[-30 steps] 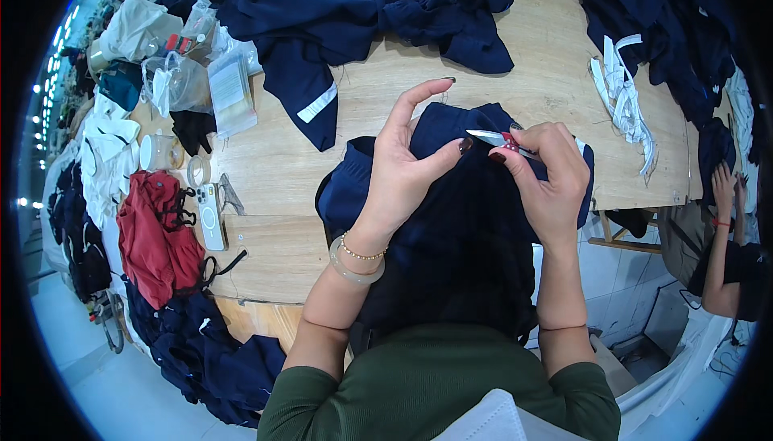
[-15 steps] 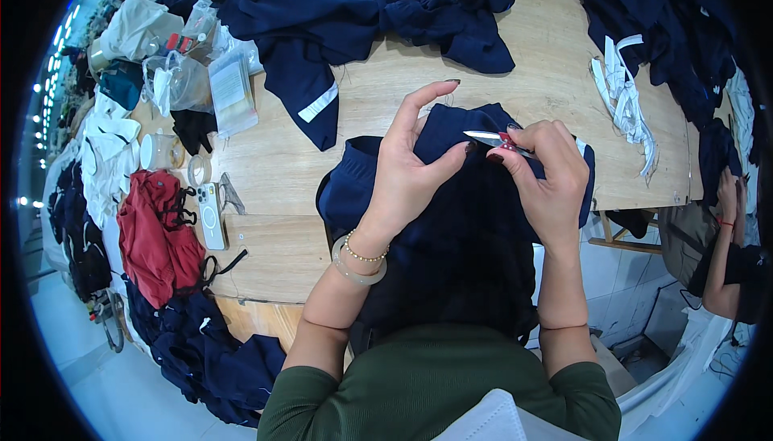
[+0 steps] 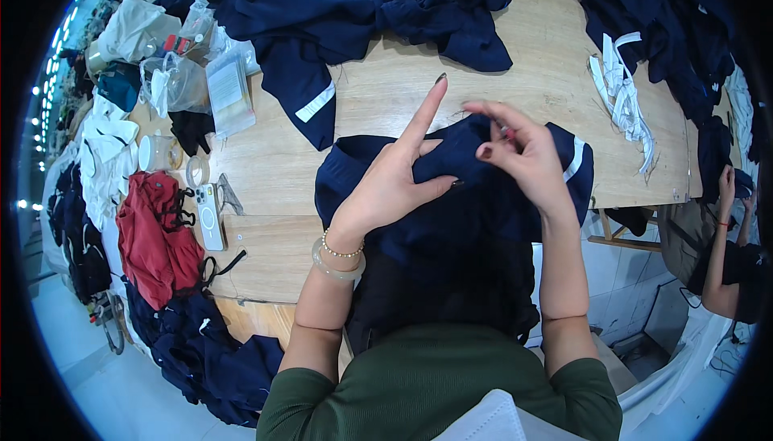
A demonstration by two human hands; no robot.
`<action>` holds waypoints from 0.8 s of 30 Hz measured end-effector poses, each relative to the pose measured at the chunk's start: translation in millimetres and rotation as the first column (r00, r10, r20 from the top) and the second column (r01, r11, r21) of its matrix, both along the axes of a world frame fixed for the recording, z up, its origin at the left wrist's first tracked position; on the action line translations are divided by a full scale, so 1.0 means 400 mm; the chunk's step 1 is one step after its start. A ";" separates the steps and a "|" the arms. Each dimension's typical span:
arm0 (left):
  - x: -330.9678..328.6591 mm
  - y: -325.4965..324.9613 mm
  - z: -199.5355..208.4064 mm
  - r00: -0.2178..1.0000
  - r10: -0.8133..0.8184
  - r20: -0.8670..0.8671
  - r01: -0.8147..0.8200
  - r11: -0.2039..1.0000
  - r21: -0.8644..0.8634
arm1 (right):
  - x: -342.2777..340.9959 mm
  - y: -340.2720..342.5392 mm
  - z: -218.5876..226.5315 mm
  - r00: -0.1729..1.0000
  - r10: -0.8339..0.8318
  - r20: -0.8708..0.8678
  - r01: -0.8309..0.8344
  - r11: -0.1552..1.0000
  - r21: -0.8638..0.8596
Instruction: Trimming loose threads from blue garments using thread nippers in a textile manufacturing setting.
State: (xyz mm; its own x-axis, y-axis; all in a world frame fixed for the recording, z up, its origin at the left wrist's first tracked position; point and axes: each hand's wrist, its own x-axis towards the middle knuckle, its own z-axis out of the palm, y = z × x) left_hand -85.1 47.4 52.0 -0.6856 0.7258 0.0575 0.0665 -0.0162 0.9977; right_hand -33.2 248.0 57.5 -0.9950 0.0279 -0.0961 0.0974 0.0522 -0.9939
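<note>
A navy garment [image 3: 451, 151] lies bunched at the table's near edge and hangs over my lap. A white strip [image 3: 575, 159] shows on its right part. Against its left part rests my left hand [image 3: 394, 179], index finger and thumb stretched wide apart; its other fingers are partly hidden. Over the garment's right side, my right hand [image 3: 519, 151] keeps a small pair of red-handled thread snips [image 3: 506, 131] in its curled fingers. Its thumb and index finger are apart, and the snips' blades are mostly hidden.
More navy garments [image 3: 306, 14] lie at the far side, with white strips [image 3: 620, 95] at right. At left are a phone [image 3: 210, 215], a tape roll [image 3: 197, 170], red cloth [image 3: 157, 231] and plastic bags [image 3: 177, 82]. A co-worker's arm [image 3: 721, 256] is at far right.
My right hand has turned, and the snips' blades, in plain sight before, are now mostly hidden. My left hand has shifted slightly left and down, its index finger straighter.
</note>
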 end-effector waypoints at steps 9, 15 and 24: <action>-0.012 -0.020 -0.013 0.997 -0.075 0.010 0.075 0.994 -0.083 | -0.012 -0.018 -0.034 0.980 -0.091 -0.178 0.099 0.994 0.039; -0.021 -0.022 -0.004 0.991 -0.095 -0.096 0.077 0.981 -0.175 | -0.004 0.060 -0.032 0.970 -0.226 -0.086 0.195 0.941 -0.277; -0.023 -0.020 -0.010 0.997 -0.063 0.041 0.068 0.992 -0.111 | 0.012 -0.022 0.043 0.971 -0.142 -0.195 0.207 0.904 0.374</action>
